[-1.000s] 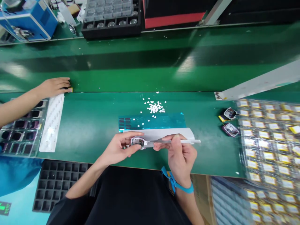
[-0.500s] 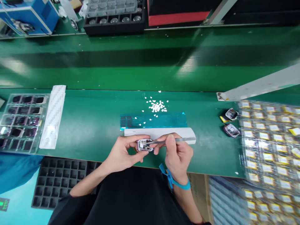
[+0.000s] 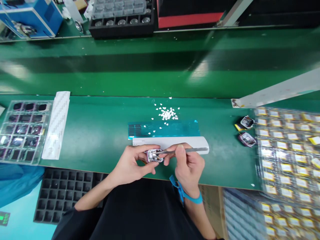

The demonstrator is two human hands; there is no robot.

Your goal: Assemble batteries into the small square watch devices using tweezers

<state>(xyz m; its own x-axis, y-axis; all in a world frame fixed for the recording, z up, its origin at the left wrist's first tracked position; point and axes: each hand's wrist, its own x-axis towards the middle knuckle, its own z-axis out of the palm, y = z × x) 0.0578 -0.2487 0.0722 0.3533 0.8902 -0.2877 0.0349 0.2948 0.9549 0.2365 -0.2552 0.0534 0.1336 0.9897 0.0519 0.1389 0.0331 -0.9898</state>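
Note:
My left hand (image 3: 135, 165) is closed around the sides of a small opened smartwatch case (image 3: 152, 156), its inner parts facing up. Thumb and fingers grip its edges. In my right hand (image 3: 188, 163) is a pair of metal tweezers (image 3: 193, 150), pinched between thumb and fingers and pointing left. Their tip is over the inside of the case; whether it touches a part there is too small to tell. Just beyond my hands lies a white paper strip (image 3: 172, 142), and behind that a blue film sheet (image 3: 175, 128) with dark strips at its left end.
Small white bits (image 3: 167, 114) are heaped beyond the film. Two opened watch cases (image 3: 247, 139) lie at right beside trays of yellow-edged parts (image 3: 282, 145). A clear tray of watch pieces (image 3: 25, 128) and a long white sheet (image 3: 57, 125) are at left. A white bar (image 3: 280, 87) slants at right.
The tweezers and my right hand have shifted very slightly left. The watch case stays in my left hand, nearly still.

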